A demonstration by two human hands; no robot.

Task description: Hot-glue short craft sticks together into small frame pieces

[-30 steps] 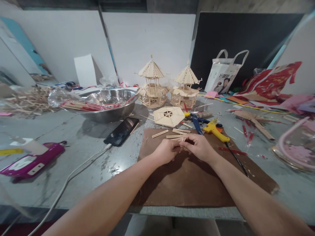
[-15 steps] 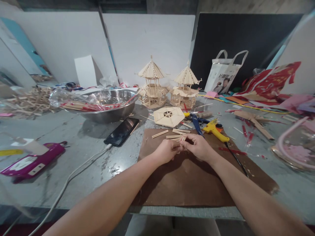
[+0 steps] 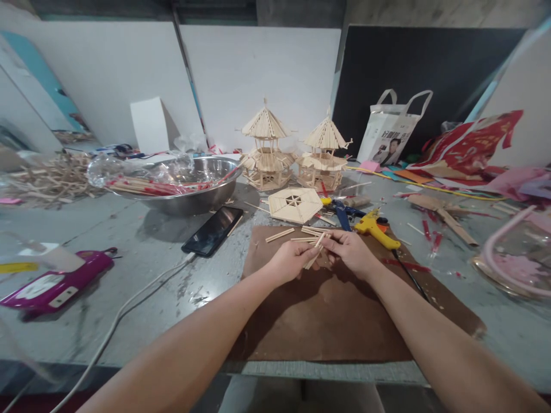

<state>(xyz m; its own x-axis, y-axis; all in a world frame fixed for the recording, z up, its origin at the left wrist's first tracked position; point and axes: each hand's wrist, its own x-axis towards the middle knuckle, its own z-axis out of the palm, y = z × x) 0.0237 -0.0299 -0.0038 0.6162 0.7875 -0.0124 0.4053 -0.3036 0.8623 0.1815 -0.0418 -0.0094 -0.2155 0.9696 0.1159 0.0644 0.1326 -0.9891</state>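
Observation:
Over the brown mat (image 3: 327,321), my left hand (image 3: 289,261) and my right hand (image 3: 350,253) meet, both closed on a few short wooden sticks (image 3: 317,250). The sticks slant up to the right between my fingertips. How many there are I cannot make out, as the fingers cover part of them. Just beyond my hands lie more short sticks (image 3: 279,234), paired or in small groups. A hexagonal stick panel (image 3: 279,207) with a spoked opening rests behind them. To the right of it is a yellow glue gun (image 3: 376,230).
Two pagoda models (image 3: 266,155) made of sticks stand at the back. A steel bowl (image 3: 185,202) with bagged sticks, a phone (image 3: 214,230) on a cable and a purple power strip (image 3: 60,284) are on the left. Scraps and a white bag (image 3: 383,135) lie right.
My hands have moved slightly apart, and the sticks between them now stand out plainly at a slant. The loose sticks, panel and glue gun stay where they were.

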